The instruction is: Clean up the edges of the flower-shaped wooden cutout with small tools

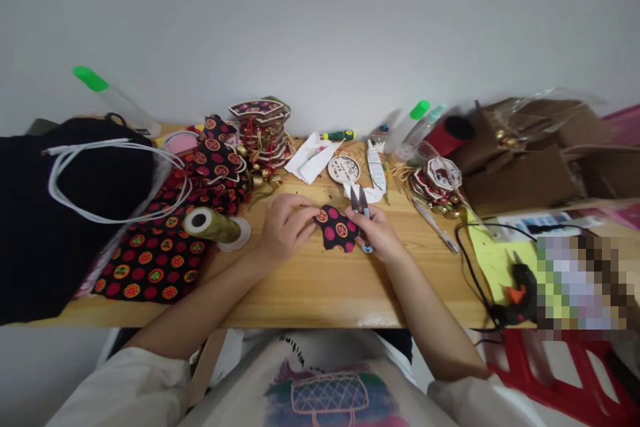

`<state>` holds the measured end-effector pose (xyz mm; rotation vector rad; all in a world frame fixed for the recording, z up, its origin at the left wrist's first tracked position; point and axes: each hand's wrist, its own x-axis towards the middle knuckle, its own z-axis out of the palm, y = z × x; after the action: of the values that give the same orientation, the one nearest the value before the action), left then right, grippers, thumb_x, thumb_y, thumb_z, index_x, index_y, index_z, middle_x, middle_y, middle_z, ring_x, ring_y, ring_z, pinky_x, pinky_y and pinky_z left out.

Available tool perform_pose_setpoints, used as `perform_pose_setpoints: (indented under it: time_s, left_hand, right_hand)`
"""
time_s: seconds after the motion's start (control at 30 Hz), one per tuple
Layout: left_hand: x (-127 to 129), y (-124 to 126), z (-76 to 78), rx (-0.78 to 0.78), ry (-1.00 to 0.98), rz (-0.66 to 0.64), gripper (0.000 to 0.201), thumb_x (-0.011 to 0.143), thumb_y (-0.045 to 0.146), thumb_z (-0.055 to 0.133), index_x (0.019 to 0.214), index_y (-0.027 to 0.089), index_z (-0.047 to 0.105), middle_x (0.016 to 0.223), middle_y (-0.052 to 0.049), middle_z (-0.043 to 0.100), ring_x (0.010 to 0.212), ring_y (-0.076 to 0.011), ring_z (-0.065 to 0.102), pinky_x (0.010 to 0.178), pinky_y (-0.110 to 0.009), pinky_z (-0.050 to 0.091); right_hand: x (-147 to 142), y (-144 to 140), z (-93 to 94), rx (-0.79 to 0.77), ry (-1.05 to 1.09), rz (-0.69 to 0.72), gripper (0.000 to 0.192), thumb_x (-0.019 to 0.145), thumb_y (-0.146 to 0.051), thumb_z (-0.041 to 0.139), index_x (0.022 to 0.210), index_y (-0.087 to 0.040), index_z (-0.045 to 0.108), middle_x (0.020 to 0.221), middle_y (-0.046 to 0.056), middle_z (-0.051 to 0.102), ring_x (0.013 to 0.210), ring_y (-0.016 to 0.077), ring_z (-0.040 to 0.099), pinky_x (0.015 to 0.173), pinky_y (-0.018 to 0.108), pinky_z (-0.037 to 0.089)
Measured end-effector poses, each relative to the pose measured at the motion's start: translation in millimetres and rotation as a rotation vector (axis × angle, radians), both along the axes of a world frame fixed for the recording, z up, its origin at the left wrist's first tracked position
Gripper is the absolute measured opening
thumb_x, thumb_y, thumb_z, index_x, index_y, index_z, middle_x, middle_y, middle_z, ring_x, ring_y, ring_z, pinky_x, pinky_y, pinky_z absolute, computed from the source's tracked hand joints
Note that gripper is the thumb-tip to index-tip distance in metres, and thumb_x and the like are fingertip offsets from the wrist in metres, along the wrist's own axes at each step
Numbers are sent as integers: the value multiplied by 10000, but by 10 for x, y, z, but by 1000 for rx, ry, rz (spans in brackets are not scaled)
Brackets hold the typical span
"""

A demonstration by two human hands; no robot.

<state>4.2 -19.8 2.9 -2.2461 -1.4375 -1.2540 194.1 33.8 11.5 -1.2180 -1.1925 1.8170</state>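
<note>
A small dark fabric piece [338, 229] with red and orange round motifs is held over the wooden table [310, 300]. My left hand [286, 225] pinches its left edge between the fingertips. In my right hand [381, 235] are thread snips [359, 197], blades pointing away from me, while the thumb and fingers also grip the fabric's right edge. A spool of olive-green thread [224, 227] lies tilted left of my left hand. Beyond the snips are a round cream disc with writing [344, 169] and a white tube [376, 167].
Folded patterned cloth [150, 265], a white cable [55, 177] and a black bag [30, 240] crowd the left. Stacked ornaments with bells [263, 130] stand behind. Tweezers [435, 227], a black glue gun [523, 287] and cardboard boxes [525, 180] occupy the right.
</note>
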Motion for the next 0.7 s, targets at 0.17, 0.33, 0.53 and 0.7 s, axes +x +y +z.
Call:
perform_pose_setpoints:
  time_s: [0.17,0.33,0.53,0.7]
  left_hand:
    - [22,7,34,-93,-113,-50,61,807,208,566,860,179,573,887,-57,572,853,-169,536,773,-337,427]
    - [58,22,49,-207,-245,-64,47,824,225,543,808,181,539,840,-46,561,831,-163,541,749,-331,443]
    - [89,49,39,-366,-442,-114,104,825,234,532,737,184,507,787,-35,535,786,-145,528,707,-296,441]
    - [87,89,6,-478,-642,-139,177,812,273,542,670,182,487,713,-11,503,705,-127,498,649,-267,422]
  right_hand:
    - [-9,-4,-58,-10,-52,88,276,594,-317,680,780,-142,576,427,-90,460,276,20,327,275,146,220]
    - [-6,-14,-70,5,-23,91,184,551,-205,630,702,-158,534,443,-99,460,276,9,315,274,138,224]
    - [-13,-33,-9,-64,-32,74,321,601,-429,666,650,-178,473,341,-92,420,241,26,299,263,145,158]
    - [17,-24,27,-119,71,60,471,589,-578,677,596,-183,419,342,-82,415,238,28,303,266,157,138]
